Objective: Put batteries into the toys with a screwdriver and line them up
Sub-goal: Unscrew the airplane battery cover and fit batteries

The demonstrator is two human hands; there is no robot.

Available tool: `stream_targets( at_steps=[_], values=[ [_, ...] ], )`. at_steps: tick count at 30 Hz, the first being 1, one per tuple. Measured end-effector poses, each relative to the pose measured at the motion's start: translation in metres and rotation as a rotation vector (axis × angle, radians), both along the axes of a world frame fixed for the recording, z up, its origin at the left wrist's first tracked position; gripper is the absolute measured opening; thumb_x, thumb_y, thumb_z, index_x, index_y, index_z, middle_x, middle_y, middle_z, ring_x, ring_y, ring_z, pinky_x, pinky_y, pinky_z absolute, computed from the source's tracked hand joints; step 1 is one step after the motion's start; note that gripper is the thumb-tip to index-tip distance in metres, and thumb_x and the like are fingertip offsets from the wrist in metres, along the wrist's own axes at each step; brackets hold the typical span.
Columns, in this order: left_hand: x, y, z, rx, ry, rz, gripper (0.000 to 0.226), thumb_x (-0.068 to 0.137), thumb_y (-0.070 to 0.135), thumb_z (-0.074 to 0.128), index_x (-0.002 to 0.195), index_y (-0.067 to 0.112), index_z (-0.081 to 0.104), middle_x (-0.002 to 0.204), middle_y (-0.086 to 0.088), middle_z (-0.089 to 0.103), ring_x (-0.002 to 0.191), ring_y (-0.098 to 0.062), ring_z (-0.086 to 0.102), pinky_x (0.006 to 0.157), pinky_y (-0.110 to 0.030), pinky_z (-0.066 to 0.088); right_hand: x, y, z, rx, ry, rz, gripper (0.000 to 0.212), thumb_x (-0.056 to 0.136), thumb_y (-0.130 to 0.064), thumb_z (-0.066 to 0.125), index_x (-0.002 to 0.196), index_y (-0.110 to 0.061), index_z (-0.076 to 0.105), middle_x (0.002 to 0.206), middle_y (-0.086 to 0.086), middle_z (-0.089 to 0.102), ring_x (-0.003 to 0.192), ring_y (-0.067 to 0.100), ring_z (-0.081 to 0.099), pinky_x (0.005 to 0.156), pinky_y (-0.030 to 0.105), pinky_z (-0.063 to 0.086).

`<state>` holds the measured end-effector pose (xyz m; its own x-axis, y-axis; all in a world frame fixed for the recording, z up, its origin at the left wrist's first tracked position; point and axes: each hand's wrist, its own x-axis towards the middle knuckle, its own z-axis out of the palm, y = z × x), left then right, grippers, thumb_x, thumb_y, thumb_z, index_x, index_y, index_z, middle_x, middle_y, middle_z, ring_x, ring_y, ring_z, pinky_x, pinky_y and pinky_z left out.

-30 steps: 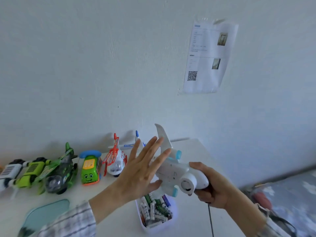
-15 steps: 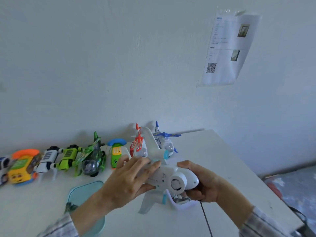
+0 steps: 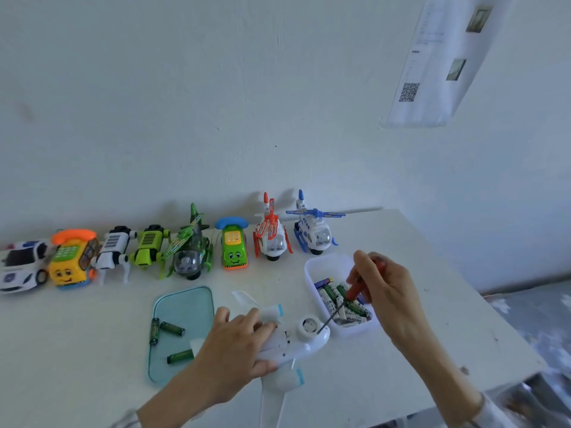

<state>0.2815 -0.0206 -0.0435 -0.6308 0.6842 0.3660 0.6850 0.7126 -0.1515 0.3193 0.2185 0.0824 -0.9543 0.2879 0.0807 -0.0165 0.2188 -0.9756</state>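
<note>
On the white surface point(image 3: 401, 350), near its front edge, a white toy plane point(image 3: 296, 341) lies belly up with its nose pointing to the right. The left hand point(image 3: 234, 344) lies over the plane's body, fingers curled round it, and holds it down. The right hand point(image 3: 383, 288) pinches a screwdriver point(image 3: 343, 304) with a red handle, and its thin metal tip touches the plane just beside the round wheel part near the nose. Behind the screwdriver sits a white box point(image 3: 324, 267) full of batteries point(image 3: 333, 298), touching the plane's nose or very close to it. To the left of the plane lies a see-through blue lid point(image 3: 185, 307) with three green batteries point(image 3: 171, 329) on it. Along the wall at the back, toys stand in a row. From left to right they are a white police car point(image 3: 21, 267), a yellow phone car point(image 3: 71, 261), a white robot dog point(image 3: 112, 251), a green robot dog point(image 3: 148, 247), a green helicopter point(image 3: 190, 248), a green phone car point(image 3: 233, 245), a red and white helicopter point(image 3: 272, 234) and a blue and white helicopter point(image 3: 313, 228). High on the wall to the right hangs a sheet of paper point(image 3: 432, 66) with a square code on it.
</note>
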Motion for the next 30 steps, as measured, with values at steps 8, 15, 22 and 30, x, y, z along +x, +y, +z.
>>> stream_targets(
  at_steps=[8,15,22,30],
  values=[
    [0.005,0.016,-0.011,-0.070,0.000,-0.032,0.053,0.063,0.067,0.066,0.098,0.027,0.070,0.079,0.005,0.054,0.054,-0.012,0.053,0.065,-0.036,0.021,0.024,-0.025,-0.031,0.030,0.058,0.098,0.025,0.081,-0.002,0.070,0.090,-0.018,0.052,0.077,0.006,0.066,0.061,0.013,0.058,0.059,0.022,0.045],
    [0.002,0.022,-0.020,-0.119,-0.026,-0.005,0.061,0.057,0.065,0.079,0.103,0.025,0.072,0.079,0.005,0.058,0.055,-0.014,0.054,0.062,-0.035,0.035,0.027,-0.031,-0.067,0.277,0.209,-0.014,0.040,0.086,-0.011,0.067,0.098,-0.036,0.038,0.076,0.003,0.061,0.065,0.015,0.055,0.058,0.010,0.040],
    [0.005,0.023,-0.018,-0.054,-0.033,0.015,0.059,0.055,0.060,0.084,0.103,0.027,0.073,0.080,0.006,0.062,0.053,-0.013,0.055,0.060,-0.034,0.040,0.018,-0.031,-0.085,0.329,0.203,-0.018,0.038,0.089,-0.017,0.065,0.099,-0.039,0.035,0.080,0.001,0.060,0.071,0.013,0.056,0.061,0.010,0.041],
    [0.007,0.021,-0.018,-0.036,-0.024,0.028,0.061,0.056,0.060,0.083,0.106,0.027,0.073,0.081,0.007,0.064,0.055,-0.012,0.057,0.060,-0.035,0.041,0.011,-0.037,-0.091,0.379,0.182,0.048,0.035,0.090,-0.021,0.063,0.104,-0.034,0.034,0.077,-0.011,0.052,0.067,0.006,0.050,0.063,0.012,0.040]
  ],
)
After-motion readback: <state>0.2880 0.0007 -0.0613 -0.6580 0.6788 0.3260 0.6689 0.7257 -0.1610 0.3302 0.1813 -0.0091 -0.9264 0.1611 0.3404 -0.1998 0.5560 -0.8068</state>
